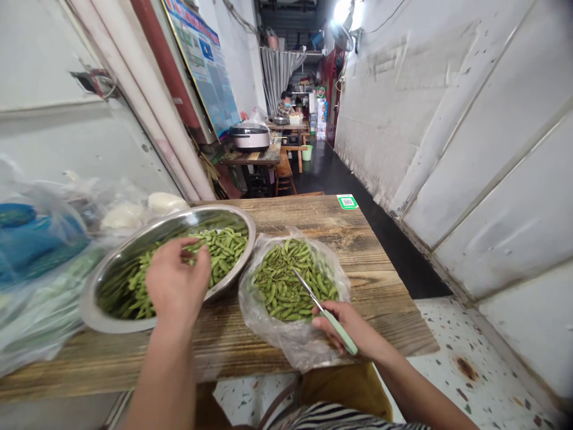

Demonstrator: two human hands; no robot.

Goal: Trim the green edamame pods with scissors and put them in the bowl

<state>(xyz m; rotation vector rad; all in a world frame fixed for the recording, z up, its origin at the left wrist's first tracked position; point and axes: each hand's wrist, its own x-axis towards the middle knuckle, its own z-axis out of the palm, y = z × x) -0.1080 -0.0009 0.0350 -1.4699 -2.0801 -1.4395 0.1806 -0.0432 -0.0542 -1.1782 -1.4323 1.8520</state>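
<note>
A wide steel basin [246, 222] on the wooden table holds a heap of green edamame pods [226, 251]. Over those pods hovers my left hand [179, 275], open, its thumb apart from the curved fingers and some fingertips hidden. My right hand [342, 325] is closed on scissors [335, 331] with pale green handles. Their blades appear together and point up-left over a clear plastic bag [255, 319]. More edamame pods [280, 280] lie inside this bag, right of the basin.
Plastic bags [40, 239] crowd the table's left side. A green QR-code card [347, 202] lies near the far right corner of the wooden table [380, 275]. Farther back, a cooker [250, 137] stands on another table, and a person [285, 106] is at the rear.
</note>
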